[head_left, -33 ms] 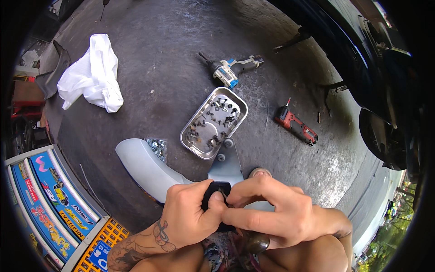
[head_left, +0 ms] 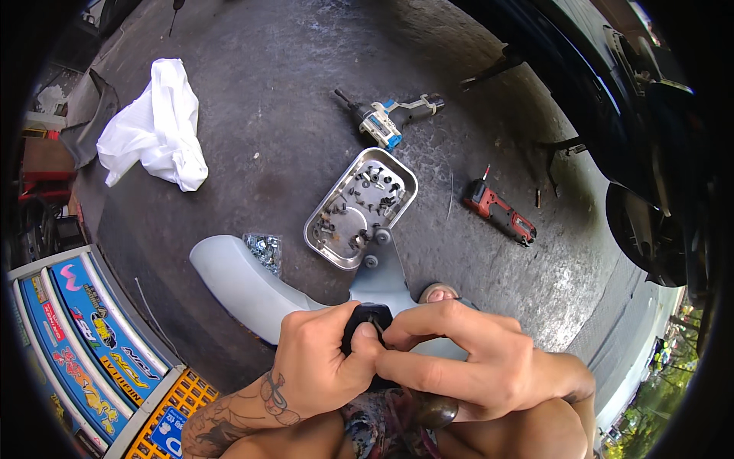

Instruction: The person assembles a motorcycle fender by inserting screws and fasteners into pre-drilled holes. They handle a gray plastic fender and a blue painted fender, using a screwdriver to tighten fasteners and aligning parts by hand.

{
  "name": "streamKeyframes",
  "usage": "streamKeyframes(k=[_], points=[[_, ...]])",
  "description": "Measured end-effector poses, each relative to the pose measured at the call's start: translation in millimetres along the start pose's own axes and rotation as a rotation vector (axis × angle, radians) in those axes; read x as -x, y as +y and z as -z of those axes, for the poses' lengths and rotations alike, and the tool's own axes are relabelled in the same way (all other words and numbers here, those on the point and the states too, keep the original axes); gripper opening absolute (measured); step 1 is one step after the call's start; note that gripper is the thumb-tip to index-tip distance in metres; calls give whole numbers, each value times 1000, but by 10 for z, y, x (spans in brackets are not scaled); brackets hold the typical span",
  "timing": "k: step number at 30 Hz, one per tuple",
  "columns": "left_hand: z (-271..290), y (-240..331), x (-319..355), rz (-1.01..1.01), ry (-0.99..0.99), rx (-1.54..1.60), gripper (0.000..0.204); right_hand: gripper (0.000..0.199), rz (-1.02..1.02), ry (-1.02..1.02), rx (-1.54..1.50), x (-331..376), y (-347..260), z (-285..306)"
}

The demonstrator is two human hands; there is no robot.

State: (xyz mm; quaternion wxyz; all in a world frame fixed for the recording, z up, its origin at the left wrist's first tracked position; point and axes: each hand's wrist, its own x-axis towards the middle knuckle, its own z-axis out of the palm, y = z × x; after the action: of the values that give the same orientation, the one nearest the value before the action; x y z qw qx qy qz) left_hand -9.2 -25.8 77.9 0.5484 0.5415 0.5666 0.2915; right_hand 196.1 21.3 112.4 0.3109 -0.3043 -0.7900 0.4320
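A grey, curved fender lies across my lap, with a flat bracket-like arm that has two round grommets pointing away from me. At its near middle sits a small black plastic piece. My left hand is closed round this piece, thumb pressed on its face. From the right, my right hand meets it with bent fingers pinched at the piece's edge; what they pinch is hidden. The fender's part beneath both hands is covered.
Beyond the fender stands a metal tray of screws and bolts, with a bag of hardware to its left. A blue-and-white impact driver, a red cordless screwdriver and a white cloth lie on the floor. A dark motorcycle stands right.
The fender has shifted slightly to the left, its bracket arm along with it. My right hand has risen a little at the knuckles; both hands keep their hold.
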Motion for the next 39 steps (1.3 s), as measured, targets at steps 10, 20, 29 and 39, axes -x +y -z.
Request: streamKeyframes(k=[10,20,29,39], points=[[107,89,-50,-271,-13,-82,20,20,165,175,145,-42,-15,46],[-42,22,-50,-323,118,-167,28,11,186,376,265,-128,-8,-85],[-9,152,-31,-145,216,-111,20,14,82,268,60,-85,-220,165],[78,234,54,-101,72,33,23,18,309,296,74,-104,151,-72]])
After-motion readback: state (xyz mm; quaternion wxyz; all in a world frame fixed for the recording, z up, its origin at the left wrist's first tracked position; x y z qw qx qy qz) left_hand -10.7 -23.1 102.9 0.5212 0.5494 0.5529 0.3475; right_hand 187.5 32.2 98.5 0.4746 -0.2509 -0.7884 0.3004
